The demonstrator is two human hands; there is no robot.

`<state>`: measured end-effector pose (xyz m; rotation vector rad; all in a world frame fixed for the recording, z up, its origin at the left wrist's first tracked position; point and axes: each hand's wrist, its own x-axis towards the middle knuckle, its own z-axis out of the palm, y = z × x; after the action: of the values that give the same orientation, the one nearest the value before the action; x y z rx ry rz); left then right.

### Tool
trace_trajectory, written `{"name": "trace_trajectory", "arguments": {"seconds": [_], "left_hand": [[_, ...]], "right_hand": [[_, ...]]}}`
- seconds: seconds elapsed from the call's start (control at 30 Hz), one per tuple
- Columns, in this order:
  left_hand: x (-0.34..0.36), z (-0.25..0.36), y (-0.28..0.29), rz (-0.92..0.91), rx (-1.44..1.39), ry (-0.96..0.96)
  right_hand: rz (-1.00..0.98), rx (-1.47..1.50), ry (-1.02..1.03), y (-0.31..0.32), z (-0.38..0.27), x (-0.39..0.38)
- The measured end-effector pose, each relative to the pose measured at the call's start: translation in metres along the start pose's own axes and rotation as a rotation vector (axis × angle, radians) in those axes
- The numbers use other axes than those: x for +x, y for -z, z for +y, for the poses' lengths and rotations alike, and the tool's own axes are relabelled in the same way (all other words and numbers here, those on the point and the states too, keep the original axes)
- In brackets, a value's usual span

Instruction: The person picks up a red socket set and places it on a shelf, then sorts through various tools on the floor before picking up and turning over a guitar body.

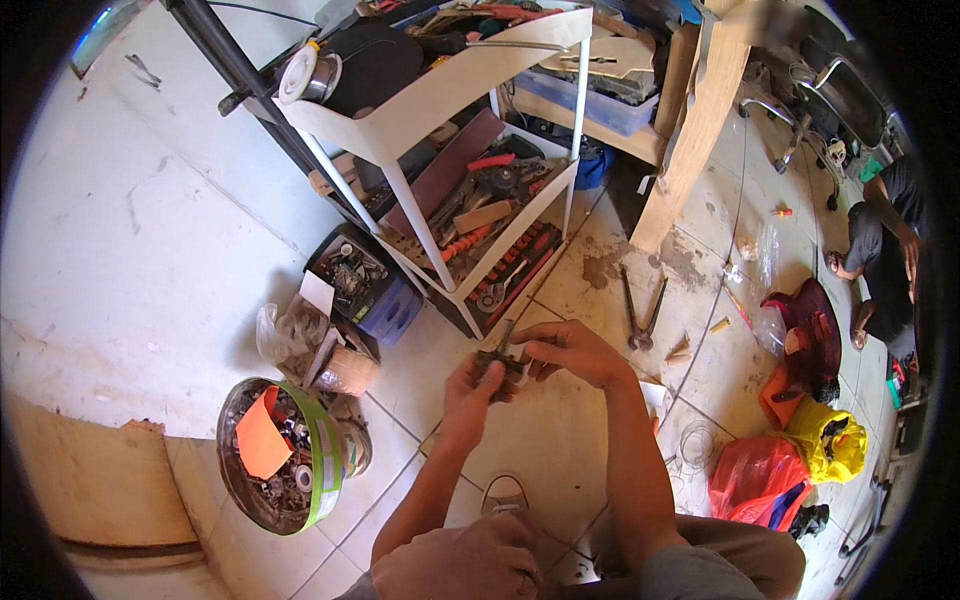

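Observation:
In front of me, above the floor tiles, my left hand is closed around a small dark mechanical part. A thin grey metal piece sticks up from its top. My right hand reaches in from the right, its bent fingers pinching at the part's right side. The fingers hide much of the part, so its exact kind cannot be made out. On the floor beyond my right hand lie pincers with spread handles.
A white tool trolley stands ahead. To the left are a green-rimmed tub of small parts and a blue-black bin. Red and yellow bags lie right, near a dark red guitar-like body. Another person sits far right.

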<state>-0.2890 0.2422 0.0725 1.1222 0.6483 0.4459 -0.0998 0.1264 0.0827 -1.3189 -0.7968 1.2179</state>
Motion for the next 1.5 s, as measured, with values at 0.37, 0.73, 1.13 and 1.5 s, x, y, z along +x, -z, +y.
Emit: {"name": "trace_trajectory", "arguments": {"seconds": [0.37,0.73,1.13,1.5], "left_hand": [[0.121,0.161,0.037,0.125,0.435,-0.367],[0.184,0.138,-0.045,-0.235,1.187,-0.287],[0.143,0.197,0.045,-0.047,0.541,-0.332],[-0.025,0.15,0.051,0.524,0.395,-0.476]], "right_hand": [[0.319,0.01,0.106,0.051,-0.008,-0.008],[-0.161,-1.397,0.04,0.178,-0.062,-0.008],[0.185,-1.474,-0.643,0.299,-0.019,-0.288],[0.538,-1.298,-0.663,0.352,0.148,-0.223]]}}
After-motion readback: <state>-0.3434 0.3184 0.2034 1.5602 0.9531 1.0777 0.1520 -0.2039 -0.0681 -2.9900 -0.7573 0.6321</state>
